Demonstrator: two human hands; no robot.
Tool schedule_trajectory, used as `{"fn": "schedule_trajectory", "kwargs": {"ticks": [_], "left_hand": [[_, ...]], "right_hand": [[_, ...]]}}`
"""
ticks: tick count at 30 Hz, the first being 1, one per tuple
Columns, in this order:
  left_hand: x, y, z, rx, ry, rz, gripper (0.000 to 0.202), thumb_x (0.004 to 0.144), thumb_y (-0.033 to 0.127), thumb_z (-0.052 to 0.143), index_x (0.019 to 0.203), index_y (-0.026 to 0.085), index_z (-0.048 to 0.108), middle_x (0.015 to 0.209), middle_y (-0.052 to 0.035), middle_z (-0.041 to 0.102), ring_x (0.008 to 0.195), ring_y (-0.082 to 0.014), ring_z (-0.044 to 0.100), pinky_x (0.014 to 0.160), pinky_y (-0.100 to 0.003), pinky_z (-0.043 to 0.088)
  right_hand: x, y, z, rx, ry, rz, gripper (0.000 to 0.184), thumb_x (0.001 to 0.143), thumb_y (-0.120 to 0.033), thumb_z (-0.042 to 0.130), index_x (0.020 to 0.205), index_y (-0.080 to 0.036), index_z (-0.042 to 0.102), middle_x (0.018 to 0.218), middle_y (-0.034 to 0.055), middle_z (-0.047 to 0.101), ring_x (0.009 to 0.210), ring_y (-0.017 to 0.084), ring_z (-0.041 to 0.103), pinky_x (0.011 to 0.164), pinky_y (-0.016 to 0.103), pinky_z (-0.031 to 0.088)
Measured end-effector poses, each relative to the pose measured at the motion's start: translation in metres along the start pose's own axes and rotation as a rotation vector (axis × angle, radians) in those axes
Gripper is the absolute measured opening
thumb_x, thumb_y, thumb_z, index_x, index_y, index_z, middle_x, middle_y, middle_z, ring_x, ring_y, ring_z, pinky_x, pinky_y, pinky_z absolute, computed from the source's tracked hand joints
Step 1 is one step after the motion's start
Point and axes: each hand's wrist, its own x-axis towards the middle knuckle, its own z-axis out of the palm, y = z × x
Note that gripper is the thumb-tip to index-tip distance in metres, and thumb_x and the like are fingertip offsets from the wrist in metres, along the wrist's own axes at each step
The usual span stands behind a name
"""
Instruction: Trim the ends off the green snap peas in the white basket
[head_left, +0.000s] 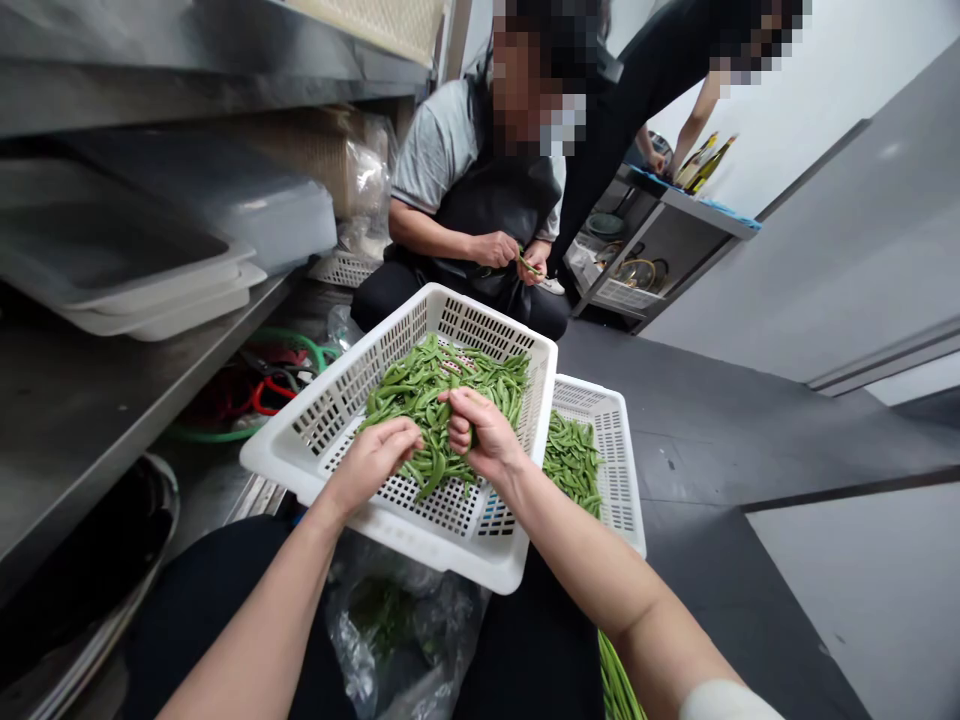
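- Left hand [379, 460]: fingers bent in, tips largely hidden; whether anything is pinched there cannot be told. Clock positions are read from between the hands.
- Right hand [486, 435]: curled into a loose fist, thumb uppermost; its inside is hidden, so its contents cannot be told.
- Pods [409, 385]: heaped beneath and beyond both hands, chiefly towards 12 o'clock, long axes in mixed directions. One curved pod [431, 476], between and below the hands, runs roughly 1 to 7 o'clock.
- Crate [431, 541]: white, slotted, containing the heap; its near side is partly covered by the right forearm.
- Second crate [621, 470]: 3 o'clock, containing more pods; partly hidden by the first crate and forearm.
- Bag [352, 650]: 6 o'clock, clear; green matter inside, blurred by the film.
- Stalks [621, 685]: 5 o'clock, green, cut off by the lower edge.
- Basket [225, 436]: between 9 and 10 o'clock, green-rimmed, containing red-handled scissors [271, 396]; the other contents are hard to make out.
- Trays [112, 275]: 10 o'clock, stacked, cut off at left.
- Co-worker [495, 205]: just past 12 o'clock, both hands on a single pod [531, 266], its axis about 10 to 4 o'clock.
- Second person [645, 85]: 1 o'clock, cut off above, hands beside bottles [709, 168].
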Motion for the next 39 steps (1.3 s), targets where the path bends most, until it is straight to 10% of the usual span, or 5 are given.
{"fn": "schedule_trajectory", "kwargs": {"ticks": [11,16,23,30,39], "left_hand": [[-0.008,0.012,-0.009,-0.144,-0.230,0.063,0.037,0.071,0.042,0.057,0.048,0.019,0.039,0.048,0.0050,0.029,0.046,-0.0082,0.024,0.044,-0.024,0.017],[-0.010,0.012,-0.011,-0.211,-0.162,0.035,0.036,0.066,0.040,0.063,0.046,0.018,0.042,0.046,0.0048,0.030,0.045,-0.0077,0.026,0.044,-0.023,0.018],[-0.014,0.009,-0.002,-0.509,0.043,-0.033,0.028,0.065,0.034,0.065,0.050,0.017,0.050,0.048,0.0035,0.040,0.041,-0.0052,0.028,0.038,-0.018,0.016],[-0.050,0.005,-0.021,-0.155,-0.693,-0.115,0.024,0.066,0.037,0.062,0.051,0.018,0.063,0.048,-0.0037,0.055,0.041,-0.0122,0.045,0.038,-0.023,0.033],[-0.094,-0.048,0.042,0.913,-0.791,-0.177,0.066,0.060,0.021,0.055,0.126,0.018,0.060,0.129,-0.0176,0.060,0.113,-0.0368,0.059,0.093,-0.044,0.046]], "right_hand": [[0.023,0.003,-0.009,-0.122,-0.305,0.524,0.064,0.086,-0.072,0.019,0.055,-0.018,0.036,0.032,-0.0082,0.028,0.027,0.004,0.019,0.029,0.015,0.013],[0.013,-0.003,-0.006,-0.364,-0.583,0.450,0.046,0.071,-0.054,0.067,0.059,-0.016,0.044,0.036,-0.0093,0.039,0.029,0.003,0.029,0.031,0.014,0.022],[-0.008,0.001,0.013,-0.377,-0.127,-0.181,0.024,0.068,-0.035,0.069,0.071,-0.017,0.054,0.048,-0.0088,0.047,0.035,0.004,0.036,0.034,0.016,0.026],[-0.033,-0.053,-0.087,0.059,0.444,-0.301,0.016,0.068,-0.030,0.058,0.070,-0.020,0.046,0.059,-0.0032,0.054,0.052,0.009,0.052,0.049,0.021,0.042],[-0.061,-0.065,-0.171,-1.225,0.770,-0.316,0.028,0.066,-0.027,0.068,0.091,-0.015,0.065,0.101,0.0112,0.065,0.098,0.023,0.059,0.089,0.039,0.044]]}}
